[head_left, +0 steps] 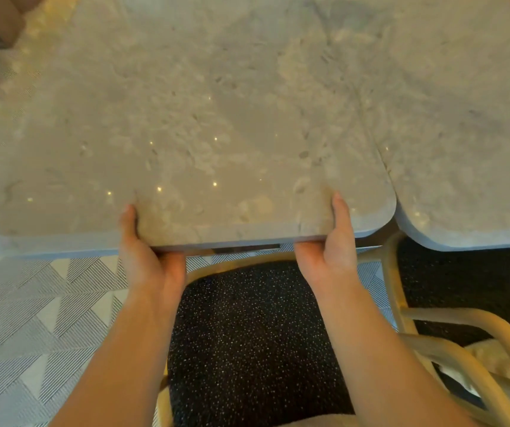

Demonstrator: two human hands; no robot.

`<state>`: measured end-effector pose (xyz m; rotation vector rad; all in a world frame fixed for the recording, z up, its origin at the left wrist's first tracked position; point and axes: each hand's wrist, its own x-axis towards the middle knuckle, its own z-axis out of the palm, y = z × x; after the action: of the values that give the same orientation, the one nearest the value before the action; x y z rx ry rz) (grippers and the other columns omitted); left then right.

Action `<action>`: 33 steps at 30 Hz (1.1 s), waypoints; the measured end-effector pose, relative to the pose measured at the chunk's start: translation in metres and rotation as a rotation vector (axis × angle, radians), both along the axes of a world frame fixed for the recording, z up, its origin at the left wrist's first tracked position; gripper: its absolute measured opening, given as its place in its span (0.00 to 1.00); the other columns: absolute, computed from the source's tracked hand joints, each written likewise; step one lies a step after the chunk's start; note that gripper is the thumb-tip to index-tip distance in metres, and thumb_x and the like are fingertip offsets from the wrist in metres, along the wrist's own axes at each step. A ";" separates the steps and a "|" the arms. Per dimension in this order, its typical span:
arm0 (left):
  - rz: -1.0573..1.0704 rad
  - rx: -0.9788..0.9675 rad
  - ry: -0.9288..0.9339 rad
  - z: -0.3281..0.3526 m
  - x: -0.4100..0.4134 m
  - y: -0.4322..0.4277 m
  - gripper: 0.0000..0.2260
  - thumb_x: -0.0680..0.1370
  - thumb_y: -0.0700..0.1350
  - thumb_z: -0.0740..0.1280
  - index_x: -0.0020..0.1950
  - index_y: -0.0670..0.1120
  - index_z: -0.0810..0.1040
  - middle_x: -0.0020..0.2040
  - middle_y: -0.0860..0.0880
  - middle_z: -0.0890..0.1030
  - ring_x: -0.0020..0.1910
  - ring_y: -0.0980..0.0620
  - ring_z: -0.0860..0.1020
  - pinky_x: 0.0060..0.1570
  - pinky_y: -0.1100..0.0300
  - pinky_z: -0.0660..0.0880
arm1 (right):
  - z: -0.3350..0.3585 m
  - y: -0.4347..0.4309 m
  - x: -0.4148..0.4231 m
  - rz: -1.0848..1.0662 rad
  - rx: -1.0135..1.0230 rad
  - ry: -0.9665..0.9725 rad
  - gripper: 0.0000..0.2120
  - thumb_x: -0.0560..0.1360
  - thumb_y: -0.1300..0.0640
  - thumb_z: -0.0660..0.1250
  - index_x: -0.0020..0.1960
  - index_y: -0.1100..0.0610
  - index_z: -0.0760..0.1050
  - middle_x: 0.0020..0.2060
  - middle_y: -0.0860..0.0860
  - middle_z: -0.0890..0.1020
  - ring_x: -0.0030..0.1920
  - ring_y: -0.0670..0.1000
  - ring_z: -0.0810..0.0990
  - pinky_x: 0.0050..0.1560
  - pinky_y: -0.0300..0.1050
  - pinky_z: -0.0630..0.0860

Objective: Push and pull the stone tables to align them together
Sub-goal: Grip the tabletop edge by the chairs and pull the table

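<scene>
I am gripping the near edge of the left stone table (185, 124), which is filling most of my view and lying directly in front of me. Its right side is meeting the right stone table (463, 134) along a thin seam (370, 124) running away from me; farther off the two tops are looking flush, but at the near end the rounded corners are curving apart into a small notch, and the right table's front edge is sitting a little nearer to me than the left one's. So I am judging the tables joined side to side, with only the front edges left to level by a slight pull toward me.

My left hand (152, 257) is clamping the edge with the thumb lying on top of the slab and the fingers curled out of sight underneath. My right hand (327, 251) is doing the same, further along the same edge and close to the rounded corner. Both are closed on the stone, neither spread flat.

Below the edge, a chair with a dark speckled seat (253, 334) and a pale tubular frame is standing between my forearms, and a second chair (463, 288) is sitting beside it under the right table. A patterned rug (31, 318) of striped triangles is covering the floor to my left.
</scene>
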<state>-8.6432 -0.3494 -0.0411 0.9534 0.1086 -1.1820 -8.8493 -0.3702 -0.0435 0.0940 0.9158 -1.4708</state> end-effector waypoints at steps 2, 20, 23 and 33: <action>0.023 -0.005 -0.014 -0.001 -0.001 0.000 0.15 0.85 0.53 0.66 0.66 0.46 0.82 0.58 0.48 0.89 0.56 0.50 0.88 0.49 0.55 0.86 | -0.003 0.000 -0.002 -0.002 -0.022 -0.008 0.14 0.81 0.53 0.72 0.66 0.52 0.79 0.57 0.54 0.88 0.58 0.55 0.88 0.59 0.54 0.85; 0.108 -0.066 0.003 -0.001 -0.006 0.018 0.16 0.83 0.46 0.72 0.69 0.43 0.82 0.60 0.47 0.88 0.59 0.49 0.87 0.62 0.52 0.83 | -0.009 0.014 -0.008 -0.050 -0.044 -0.040 0.26 0.77 0.58 0.77 0.73 0.56 0.73 0.64 0.58 0.84 0.64 0.60 0.84 0.66 0.63 0.80; 0.096 -0.063 0.004 -0.003 -0.006 0.027 0.16 0.83 0.47 0.71 0.69 0.42 0.81 0.60 0.47 0.88 0.59 0.50 0.87 0.62 0.52 0.83 | -0.010 0.023 -0.011 -0.050 -0.028 -0.043 0.26 0.77 0.58 0.78 0.72 0.56 0.74 0.64 0.58 0.84 0.64 0.60 0.84 0.66 0.63 0.81; 0.120 -0.046 0.006 -0.007 -0.007 0.035 0.19 0.82 0.48 0.74 0.71 0.43 0.80 0.61 0.48 0.88 0.59 0.49 0.87 0.62 0.53 0.84 | -0.011 0.031 -0.013 -0.048 0.013 -0.028 0.20 0.75 0.57 0.80 0.63 0.53 0.77 0.59 0.56 0.87 0.60 0.58 0.86 0.65 0.62 0.82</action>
<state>-8.6504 -0.3148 -0.0480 0.8911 0.1411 -1.0731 -8.8619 -0.3389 -0.0541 0.1465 0.9063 -1.5046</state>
